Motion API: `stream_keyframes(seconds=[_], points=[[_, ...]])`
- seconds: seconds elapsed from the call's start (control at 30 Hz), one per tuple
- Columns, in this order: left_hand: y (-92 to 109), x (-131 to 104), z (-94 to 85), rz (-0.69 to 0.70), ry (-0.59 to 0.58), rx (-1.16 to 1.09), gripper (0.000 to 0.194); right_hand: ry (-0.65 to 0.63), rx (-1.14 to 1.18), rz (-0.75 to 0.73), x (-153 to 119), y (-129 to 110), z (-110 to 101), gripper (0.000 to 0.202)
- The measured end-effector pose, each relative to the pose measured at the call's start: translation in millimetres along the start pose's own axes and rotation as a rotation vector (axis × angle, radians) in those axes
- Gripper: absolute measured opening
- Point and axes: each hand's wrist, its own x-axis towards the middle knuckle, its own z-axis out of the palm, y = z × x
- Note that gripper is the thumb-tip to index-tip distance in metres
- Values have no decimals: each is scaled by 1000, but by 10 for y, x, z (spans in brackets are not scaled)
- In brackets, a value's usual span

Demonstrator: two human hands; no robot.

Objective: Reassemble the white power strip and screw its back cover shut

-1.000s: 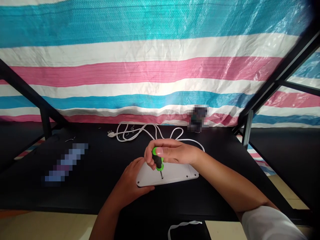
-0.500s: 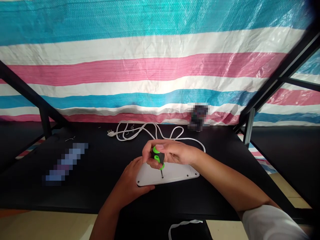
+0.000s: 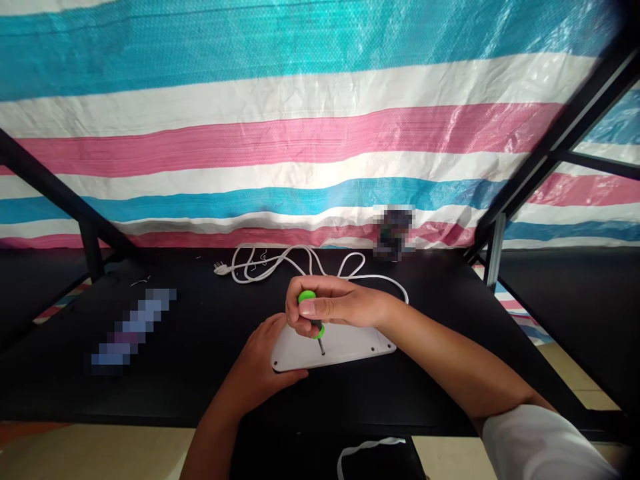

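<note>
A white power strip [image 3: 345,347] lies on the black table with a flat face up and small dark screw holes along its near edge. My left hand [image 3: 265,353] grips its left end, thumb along the near side and fingers over the far side. Closed around a green and black screwdriver [image 3: 307,296] is my right hand [image 3: 335,307], its thumb against the handle. The screwdriver's metal shaft points down, tip at a hole near the middle of the near edge. My right hand covers part of the strip's far side.
Behind the strip, a white cord [image 3: 275,267] lies in loops, ending in a plug [image 3: 221,268]. Blurred objects sit on the table [image 3: 150,393] at left [image 3: 135,327] and back right [image 3: 394,233]. Black frame bars [image 3: 545,160] slope at both sides before a striped sheet [image 3: 300,140].
My right hand has turned the screwdriver slightly, and its handle leans more to the left. My left hand stays on the power strip. The view has shifted slightly.
</note>
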Motion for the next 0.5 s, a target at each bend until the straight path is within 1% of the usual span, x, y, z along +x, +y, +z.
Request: stream_keyframes(seconds=[0.17, 0.33, 0.5], points=[[-14, 2, 6, 4, 13, 4, 81, -25, -5, 8, 0, -32, 14, 27], [39, 5, -21, -11, 3, 30, 76, -50, 7, 9, -5, -46, 8, 24], [21, 0, -9, 6, 20, 27, 81, -92, 4, -35, -5, -26, 0, 18]])
